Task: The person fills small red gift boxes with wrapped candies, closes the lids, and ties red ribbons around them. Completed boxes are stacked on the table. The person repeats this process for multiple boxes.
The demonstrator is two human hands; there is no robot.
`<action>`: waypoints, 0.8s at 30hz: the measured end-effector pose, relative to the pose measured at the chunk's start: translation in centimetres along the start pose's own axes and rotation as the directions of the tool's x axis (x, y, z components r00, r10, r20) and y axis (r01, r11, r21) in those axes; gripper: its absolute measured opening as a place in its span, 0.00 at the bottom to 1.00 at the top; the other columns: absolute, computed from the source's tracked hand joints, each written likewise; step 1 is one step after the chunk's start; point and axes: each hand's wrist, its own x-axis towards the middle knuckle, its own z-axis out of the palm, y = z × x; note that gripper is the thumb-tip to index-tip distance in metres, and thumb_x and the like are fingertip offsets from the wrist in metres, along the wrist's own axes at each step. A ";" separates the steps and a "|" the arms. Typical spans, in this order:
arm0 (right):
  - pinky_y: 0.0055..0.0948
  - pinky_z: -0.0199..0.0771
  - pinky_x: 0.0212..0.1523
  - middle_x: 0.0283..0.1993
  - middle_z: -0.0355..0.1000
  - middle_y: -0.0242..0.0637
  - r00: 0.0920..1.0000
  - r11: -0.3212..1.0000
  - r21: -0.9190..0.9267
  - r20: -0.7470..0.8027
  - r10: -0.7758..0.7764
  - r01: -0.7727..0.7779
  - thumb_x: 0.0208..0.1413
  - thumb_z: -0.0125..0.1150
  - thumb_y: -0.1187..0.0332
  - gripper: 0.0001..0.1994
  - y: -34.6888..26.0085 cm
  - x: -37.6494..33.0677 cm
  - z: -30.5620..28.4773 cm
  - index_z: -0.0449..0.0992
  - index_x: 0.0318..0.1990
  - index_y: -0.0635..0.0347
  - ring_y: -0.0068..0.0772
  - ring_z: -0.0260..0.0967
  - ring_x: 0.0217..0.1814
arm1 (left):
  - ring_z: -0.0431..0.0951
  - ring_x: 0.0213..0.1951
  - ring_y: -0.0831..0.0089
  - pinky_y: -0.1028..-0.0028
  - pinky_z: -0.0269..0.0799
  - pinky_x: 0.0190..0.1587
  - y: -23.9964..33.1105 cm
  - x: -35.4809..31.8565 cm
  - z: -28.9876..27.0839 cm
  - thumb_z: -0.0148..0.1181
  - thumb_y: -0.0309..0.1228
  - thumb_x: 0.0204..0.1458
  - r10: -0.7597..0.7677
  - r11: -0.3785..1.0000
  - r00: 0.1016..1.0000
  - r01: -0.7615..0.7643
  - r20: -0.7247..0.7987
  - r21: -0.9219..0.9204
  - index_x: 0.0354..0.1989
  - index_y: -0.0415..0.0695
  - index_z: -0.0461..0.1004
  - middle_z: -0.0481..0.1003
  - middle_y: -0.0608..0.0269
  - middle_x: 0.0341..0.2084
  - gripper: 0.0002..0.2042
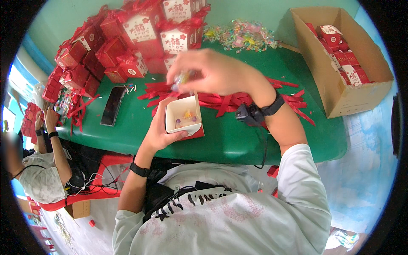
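My left hand (158,131) grips a small open gift box (182,104), white inside and red outside, by its left side near the table's front edge. A few small wrapped candies (188,114) lie at the bottom of the box. Just above and behind its opening, my right hand (208,73) is closed on clear-wrapped candies (184,78); how many is hidden by the fingers. Red ribbons (219,102) are spread on the green table behind the box, partly under my right forearm.
Finished red-and-white gift boxes (138,29) are stacked at the back left. A candy pile (244,36) sits at the back. A phone (113,106) lies left. At right stands a cardboard carton (316,63) with red boxes. Another person (44,170) works at far left.
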 end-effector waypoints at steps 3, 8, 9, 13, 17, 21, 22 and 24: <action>0.36 0.82 0.47 0.49 0.79 0.40 0.997 0.999 -0.017 0.068 0.041 -0.039 0.58 0.71 0.70 0.15 -0.8 0.1 1.4 0.81 0.53 0.58 0.39 0.79 0.48 | 0.75 0.60 0.63 0.62 0.71 0.64 0.6 -0.2 0.1 0.81 0.39 0.42 -0.027 1.000 1.000 0.027 -0.005 -0.014 0.69 0.38 0.58 0.72 0.52 0.57 0.48; 0.36 0.82 0.46 0.48 0.79 0.41 0.994 0.998 0.016 0.095 0.051 -0.053 0.57 0.72 0.69 0.16 -0.6 -0.1 1.7 0.81 0.52 0.60 0.39 0.79 0.46 | 0.75 0.61 0.63 0.61 0.71 0.64 0.6 -0.1 0.2 0.81 0.38 0.42 -0.038 0.998 0.999 0.038 -0.001 -0.041 0.70 0.38 0.56 0.72 0.51 0.58 0.49; 0.35 0.82 0.46 0.47 0.79 0.40 0.993 0.998 0.009 0.107 0.053 -0.054 0.57 0.71 0.69 0.15 -0.7 -0.1 1.5 0.81 0.52 0.60 0.39 0.79 0.45 | 0.75 0.61 0.63 0.61 0.71 0.64 0.6 -0.1 0.2 0.81 0.38 0.42 -0.041 0.999 0.999 0.041 0.003 -0.035 0.70 0.38 0.56 0.72 0.51 0.58 0.49; 0.34 0.81 0.44 0.43 0.80 0.40 0.994 0.999 0.030 0.106 0.015 -0.019 0.57 0.70 0.69 0.13 -0.2 -0.1 1.5 0.83 0.48 0.62 0.39 0.78 0.43 | 0.75 0.61 0.63 0.61 0.71 0.65 0.7 -0.1 0.4 0.81 0.37 0.42 -0.028 0.997 1.000 0.027 -0.005 -0.072 0.71 0.38 0.55 0.72 0.51 0.58 0.49; 0.33 0.81 0.42 0.43 0.80 0.41 0.991 0.997 0.053 0.129 0.043 -0.050 0.56 0.69 0.68 0.13 -0.7 -0.1 1.7 0.83 0.47 0.63 0.39 0.78 0.44 | 0.75 0.62 0.63 0.61 0.71 0.65 0.7 -0.2 0.4 0.81 0.36 0.43 -0.021 0.997 1.000 0.020 -0.006 -0.073 0.70 0.38 0.56 0.73 0.52 0.58 0.48; 0.34 0.82 0.43 0.44 0.80 0.42 0.986 0.998 0.015 0.157 0.055 -0.058 0.55 0.70 0.66 0.15 -0.7 -0.2 1.7 0.82 0.48 0.64 0.39 0.79 0.45 | 0.76 0.61 0.63 0.62 0.71 0.65 0.6 -0.2 0.3 0.81 0.36 0.43 0.000 0.999 1.000 0.000 -0.006 -0.041 0.69 0.38 0.57 0.73 0.53 0.58 0.47; 0.35 0.82 0.43 0.44 0.80 0.42 0.984 0.998 0.013 0.167 0.066 -0.069 0.55 0.70 0.65 0.16 -0.7 -0.2 1.6 0.82 0.48 0.64 0.40 0.79 0.45 | 0.76 0.61 0.64 0.62 0.71 0.64 0.7 -0.1 0.3 0.81 0.37 0.44 0.008 0.999 1.000 -0.008 -0.008 -0.044 0.69 0.38 0.57 0.73 0.53 0.58 0.47; 0.35 0.83 0.43 0.45 0.80 0.43 0.983 0.999 0.041 0.182 0.026 -0.034 0.55 0.70 0.65 0.16 -0.5 -0.1 1.5 0.82 0.48 0.64 0.39 0.79 0.46 | 0.76 0.61 0.64 0.62 0.71 0.64 0.4 -0.2 0.1 0.82 0.37 0.44 -0.004 1.000 1.000 0.004 0.002 -0.021 0.69 0.38 0.57 0.73 0.53 0.58 0.46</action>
